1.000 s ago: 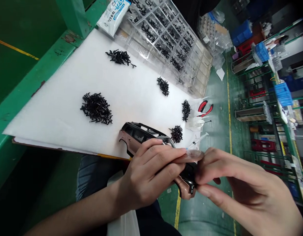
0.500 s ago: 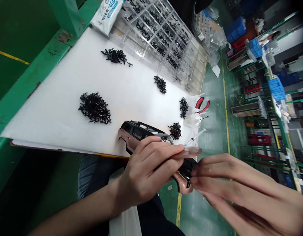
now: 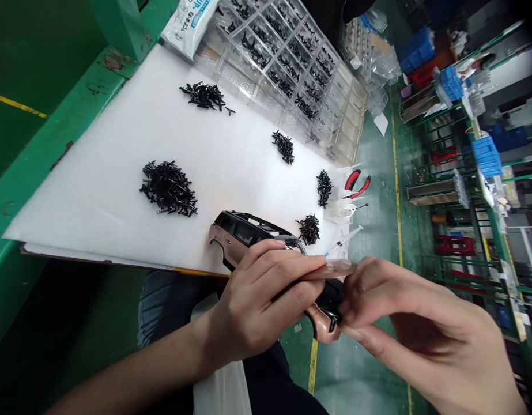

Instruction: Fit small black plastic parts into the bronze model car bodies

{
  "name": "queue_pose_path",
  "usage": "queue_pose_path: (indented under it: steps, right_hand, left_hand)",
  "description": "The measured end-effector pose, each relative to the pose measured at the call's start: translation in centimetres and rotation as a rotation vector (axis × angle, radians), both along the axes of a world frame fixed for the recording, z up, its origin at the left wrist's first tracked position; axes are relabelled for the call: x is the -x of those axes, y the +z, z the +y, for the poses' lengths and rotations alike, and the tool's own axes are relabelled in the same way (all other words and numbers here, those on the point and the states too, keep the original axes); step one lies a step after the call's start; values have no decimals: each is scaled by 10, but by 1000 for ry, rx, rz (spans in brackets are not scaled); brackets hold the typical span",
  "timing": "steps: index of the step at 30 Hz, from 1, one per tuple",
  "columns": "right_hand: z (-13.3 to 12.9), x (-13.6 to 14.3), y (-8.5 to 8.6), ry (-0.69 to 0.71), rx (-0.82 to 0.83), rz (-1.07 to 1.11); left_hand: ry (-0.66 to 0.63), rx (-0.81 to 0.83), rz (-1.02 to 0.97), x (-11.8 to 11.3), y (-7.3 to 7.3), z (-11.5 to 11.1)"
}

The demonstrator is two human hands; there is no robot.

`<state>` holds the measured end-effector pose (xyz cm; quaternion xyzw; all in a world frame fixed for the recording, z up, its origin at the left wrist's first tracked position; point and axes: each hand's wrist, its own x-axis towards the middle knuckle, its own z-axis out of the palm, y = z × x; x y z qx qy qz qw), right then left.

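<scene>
A model car body (image 3: 237, 233), copper-brown with black roof and window frames, lies tilted across the near edge of the table. My left hand (image 3: 257, 305) is closed around its front half, fingers over the top. Near those fingertips a copper-brown hood panel (image 3: 337, 268) is raised above the black engine bay. At the car's front end, my right hand (image 3: 404, 311) is closed in a pinch. Its fingertips are at the black front edge beside the fender, and whatever they pinch is hidden. Small heaps of black parts (image 3: 309, 230) lie just beyond the car.
A larger heap of black parts (image 3: 168, 188) lies on the white foam sheet (image 3: 97, 167). Clear compartment boxes (image 3: 287, 63) line the far side, with a wipes packet (image 3: 190, 26) beside them. Red-handled pliers (image 3: 356, 183) and a thin syringe (image 3: 344, 240) lie at the right edge.
My right hand has turned and its fingers have curled into a tighter pinch at the car's front. My left hand keeps its hold on the car body. The view has shifted slightly.
</scene>
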<state>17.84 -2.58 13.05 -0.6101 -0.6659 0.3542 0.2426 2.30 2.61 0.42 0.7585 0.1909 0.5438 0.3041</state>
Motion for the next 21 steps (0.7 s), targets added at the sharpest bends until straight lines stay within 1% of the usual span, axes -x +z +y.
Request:
queue_pose_path:
  steps: [3, 5, 7, 9, 10, 12, 14, 16, 17, 18, 20, 21]
  right_hand:
    - [-6, 0, -6, -50, -107, -16]
    - [-12, -3, -11, -47, -236, -28]
    - [-16, -8, -17, -19, -390, -116]
    - [-19, -13, -24, 43, -495, -264]
    - [-20, -15, -27, 94, -517, -310]
    - [-19, -14, -33, 187, -516, -290]
    - [-19, -10, -37, 206, -501, -218]
    - [-21, -4, -40, 184, -474, -207]
    - [-22, -2, -41, 179, -460, -217]
    - [-23, 0, -43, 181, -457, -230]
    - [-25, 1, -46, 203, -486, -244]
    - [-26, 2, -48, 218, -503, -241]
  left_hand:
    - [-10, 19, 6, 5, 1, 0]
    - [-12, 44, 1, 9, 1, 0]
    - [-16, 64, -8, 13, 2, 1]
    - [-13, 78, -40, 14, 2, 3]
    - [-9, 84, -63, 15, 2, 4]
    - [-4, 89, -104, 20, 1, 7]
    - [-16, 71, -81, 31, 2, 9]
    - [-22, 71, 13, 52, 5, 6]
    - [-14, 109, 45, 65, 7, 3]
    - [1, 188, 54, 78, 10, -1]
    - [31, 454, -17, 101, 17, -13]
    - [14, 611, -60, 110, 20, -19]
